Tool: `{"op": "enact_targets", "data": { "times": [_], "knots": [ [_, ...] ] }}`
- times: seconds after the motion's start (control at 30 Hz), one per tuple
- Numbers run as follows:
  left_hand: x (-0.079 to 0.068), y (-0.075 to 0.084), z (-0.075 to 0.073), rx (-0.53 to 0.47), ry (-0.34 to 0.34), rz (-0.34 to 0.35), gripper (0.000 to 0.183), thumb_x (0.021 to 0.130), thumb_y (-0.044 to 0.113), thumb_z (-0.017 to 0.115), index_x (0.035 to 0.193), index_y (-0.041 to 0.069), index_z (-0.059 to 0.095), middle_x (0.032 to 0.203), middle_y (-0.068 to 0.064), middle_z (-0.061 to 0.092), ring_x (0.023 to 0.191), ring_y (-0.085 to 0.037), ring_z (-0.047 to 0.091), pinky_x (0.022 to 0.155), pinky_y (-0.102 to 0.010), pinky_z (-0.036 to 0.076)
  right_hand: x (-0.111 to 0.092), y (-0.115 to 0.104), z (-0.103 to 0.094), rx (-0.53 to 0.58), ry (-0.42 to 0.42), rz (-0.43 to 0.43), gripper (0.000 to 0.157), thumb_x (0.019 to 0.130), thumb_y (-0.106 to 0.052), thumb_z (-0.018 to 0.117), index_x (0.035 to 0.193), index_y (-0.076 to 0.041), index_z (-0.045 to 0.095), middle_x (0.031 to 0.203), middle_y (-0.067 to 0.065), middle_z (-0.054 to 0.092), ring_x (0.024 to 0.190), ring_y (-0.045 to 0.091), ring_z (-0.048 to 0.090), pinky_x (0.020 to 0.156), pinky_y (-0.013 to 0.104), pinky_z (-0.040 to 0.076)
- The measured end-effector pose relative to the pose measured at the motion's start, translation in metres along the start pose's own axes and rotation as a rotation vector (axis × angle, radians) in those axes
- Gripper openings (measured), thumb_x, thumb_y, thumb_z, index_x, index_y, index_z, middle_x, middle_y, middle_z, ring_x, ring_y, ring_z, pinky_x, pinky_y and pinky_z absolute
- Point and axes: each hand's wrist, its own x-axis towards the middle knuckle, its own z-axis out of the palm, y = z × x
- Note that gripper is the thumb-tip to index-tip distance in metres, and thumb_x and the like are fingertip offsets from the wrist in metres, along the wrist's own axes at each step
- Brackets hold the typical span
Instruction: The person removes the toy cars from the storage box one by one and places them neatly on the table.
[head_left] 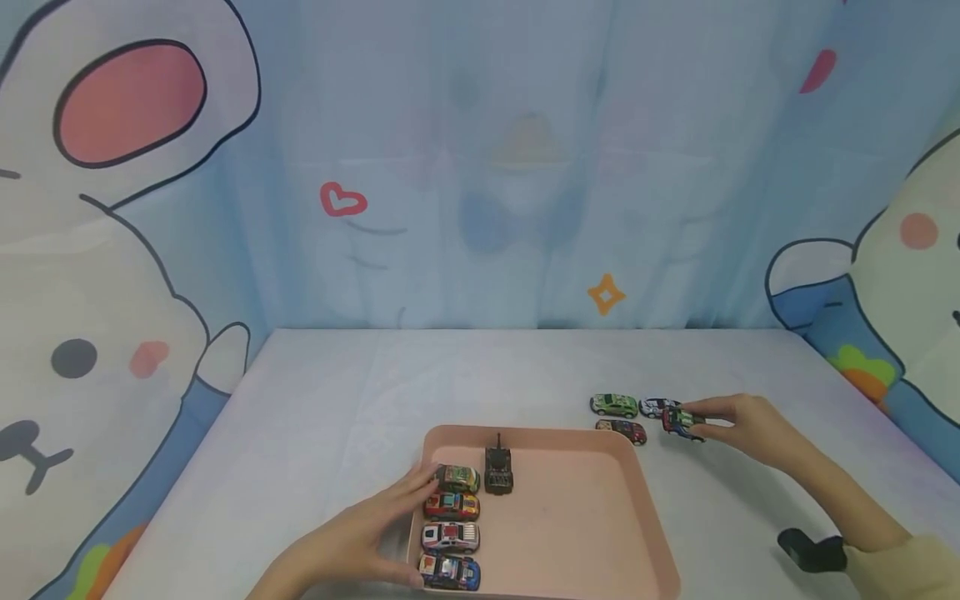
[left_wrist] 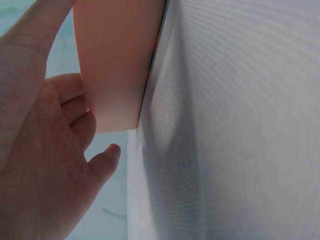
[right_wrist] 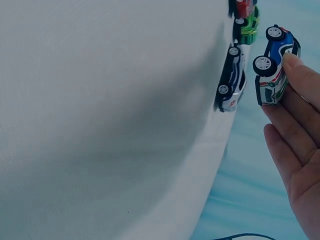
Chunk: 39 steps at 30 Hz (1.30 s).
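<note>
My right hand (head_left: 757, 425) pinches a blue and white toy car (right_wrist: 277, 65) between thumb and fingers, lifted above the table at the right. Beside it on the table stand a white and black toy car (head_left: 657, 407), a green one (head_left: 613, 406) and a dark red one (head_left: 622, 431). My left hand (head_left: 367, 529) reaches over the left wall of the pink tray (head_left: 652, 517). Its fingers lie near a green toy car (head_left: 459, 478), its thumb near a blue one (head_left: 450, 572). Between these are a red car (head_left: 452, 506) and a white car (head_left: 451, 537).
Inside the tray, right of the column of cars, stands a dark toy tank (head_left: 498, 468) with its barrel toward the far wall. A white cloth covers the table (head_left: 360, 375). Behind hangs a blue printed curtain (head_left: 420, 167).
</note>
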Motion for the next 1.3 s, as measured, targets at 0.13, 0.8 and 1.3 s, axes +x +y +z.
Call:
{"op": "enact_targets", "data": {
  "times": [0.13, 0.8, 1.3],
  "knots": [
    [0.000, 0.000, 0.000, -0.002, 0.001, 0.004, 0.096, 0.072, 0.055, 0.071, 0.148, 0.014, 0.030, 0.155, -0.002, 0.013, 0.138, -0.024, 0.016, 0.101, -0.054, 0.029, 0.004, 0.005, 0.006, -0.004, -0.028, -0.018, 0.034, 0.078, -0.015, 0.074, 0.107, 0.003, 0.068, 0.102, 0.022, 0.065, 0.099, 0.045, 0.058, 0.079, 0.055, 0.048],
    [0.000, 0.003, 0.000, -0.008, 0.007, -0.011, 0.096, 0.071, 0.055, 0.073, 0.148, 0.015, 0.030, 0.155, -0.001, 0.013, 0.138, -0.023, 0.016, 0.101, -0.054, 0.028, 0.018, 0.015, 0.017, 0.017, -0.164, -0.075, 0.033, 0.078, -0.013, 0.075, 0.105, 0.005, 0.068, 0.102, 0.022, 0.065, 0.098, 0.042, 0.059, 0.077, 0.049, 0.051],
    [-0.001, 0.001, 0.000, -0.001, 0.006, 0.010, 0.096, 0.071, 0.054, 0.073, 0.148, 0.014, 0.030, 0.155, -0.002, 0.012, 0.139, -0.022, 0.015, 0.101, -0.054, 0.028, 0.022, 0.006, 0.011, -0.072, -0.240, -0.053, 0.035, 0.079, -0.015, 0.074, 0.106, 0.006, 0.067, 0.102, 0.022, 0.066, 0.099, 0.041, 0.059, 0.080, 0.050, 0.049]
  ]
}}
